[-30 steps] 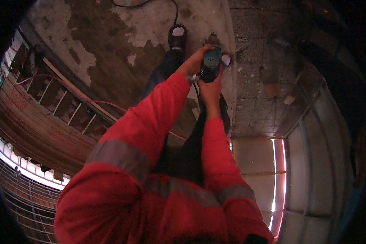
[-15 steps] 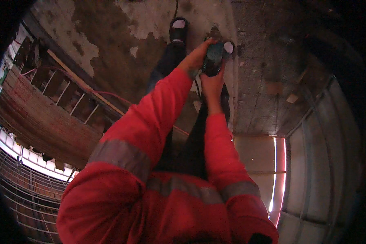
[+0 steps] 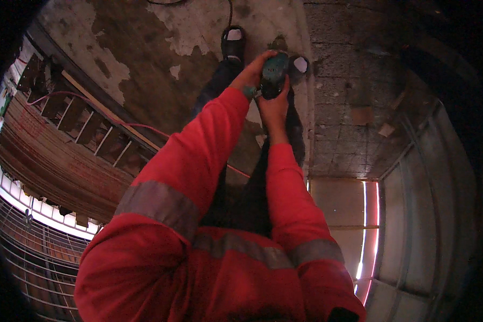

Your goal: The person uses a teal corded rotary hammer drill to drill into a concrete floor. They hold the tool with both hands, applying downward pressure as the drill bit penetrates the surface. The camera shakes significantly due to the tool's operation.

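A teal-and-black power tool (image 3: 273,70) is between my hands, low in front of me above the concrete floor (image 3: 193,27), near my right shoe (image 3: 300,65). My left hand (image 3: 250,72) grips its left side, with the thumb over the upper end. My right hand (image 3: 273,107) is wrapped round the lower, black end, fingers along the right side. The tool's tip is hard to make out against the floor. My left shoe (image 3: 233,45) stands farther to the left.
A dark cord (image 3: 230,13) lies beyond my left shoe. At left are stacked boards (image 3: 64,155), short slats (image 3: 86,129), a pink hose (image 3: 137,125) and wire mesh (image 3: 37,257). Grimy tiled paving (image 3: 343,91) borders the concrete at right, beside pale metal-framed panels (image 3: 408,225).
Both hands and the tool sit a little higher in the picture than a second ago, still in the same grip. My right shoe also shows higher.
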Demonstrator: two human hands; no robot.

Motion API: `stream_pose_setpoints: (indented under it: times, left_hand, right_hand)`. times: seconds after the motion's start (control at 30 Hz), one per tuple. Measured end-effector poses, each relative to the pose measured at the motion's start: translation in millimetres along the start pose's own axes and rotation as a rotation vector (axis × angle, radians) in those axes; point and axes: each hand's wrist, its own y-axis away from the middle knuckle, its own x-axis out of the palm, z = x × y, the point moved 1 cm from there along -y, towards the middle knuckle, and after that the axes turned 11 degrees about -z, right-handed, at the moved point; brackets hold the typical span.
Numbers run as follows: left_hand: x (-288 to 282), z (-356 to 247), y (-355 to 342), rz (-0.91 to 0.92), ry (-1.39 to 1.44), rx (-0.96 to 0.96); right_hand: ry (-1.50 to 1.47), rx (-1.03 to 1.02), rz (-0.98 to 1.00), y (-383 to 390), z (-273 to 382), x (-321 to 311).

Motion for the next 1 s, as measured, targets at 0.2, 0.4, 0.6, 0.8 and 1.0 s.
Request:
stream_pose_setpoints:
  times: [0.2, 0.4, 0.6, 0.8, 1.0]
  left_hand:
    - [-5, 2, -29, 0.103, -0.05, 0.059]
    - [3, 4, -16, -0.015, -0.077, -0.055]
    - [3, 7, -5, -0.008, -0.095, -0.035]
    - [23, 10, 23, 0.027, -0.107, 0.032]
    - [21, -5, 9, 0.092, -0.105, 0.15]
  right_hand:
    - [-0.056, -0.072, -0.035, -15, -5, 3]
    - [-0.131, 0.008, -0.018, -5, -5, 0]
    - [-0.16, -0.052, -0.059, 13, 0, -3]
    - [-0.274, -0.042, -0.109, 19, -9, -5]
    - [-0.042, 0.006, -0.025, -6, 8, -9]
